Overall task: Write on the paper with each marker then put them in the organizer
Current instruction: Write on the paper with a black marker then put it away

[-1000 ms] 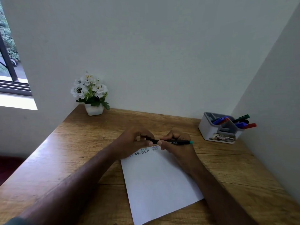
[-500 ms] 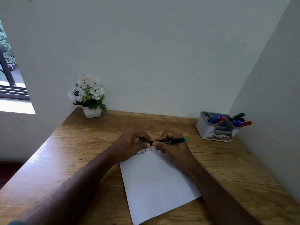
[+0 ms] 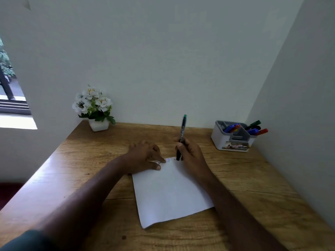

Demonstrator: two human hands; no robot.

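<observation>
Head camera, looking down a wooden desk [image 3: 235,178] set into a white corner. Nearest, two bare forearms reach forward over a white sheet of paper [image 3: 168,194] lying slightly askew. The left hand [image 3: 145,156] rests on the sheet's far left corner, fingers loosely bent and pressing it flat, grasping nothing. Just beside it, the right hand [image 3: 190,154] pinches a black marker [image 3: 181,134] in a writing grip. The marker stands nearly upright, its long axis running away from the viewer: tip down on the paper's far edge beside small lines of writing, green end pointing up toward the back wall. Whether the tip is bare cannot be seen.

Farther right, well apart from the hands, a grey organizer [image 3: 219,138] holds several markers in blue, orange, red and green, leaning out to the right. Far left sits a white pot of white flowers [image 3: 93,105].

Likely risk: writing so near the edge could carry the tip onto the wood, or the sheet could slide if the left hand eases off.
</observation>
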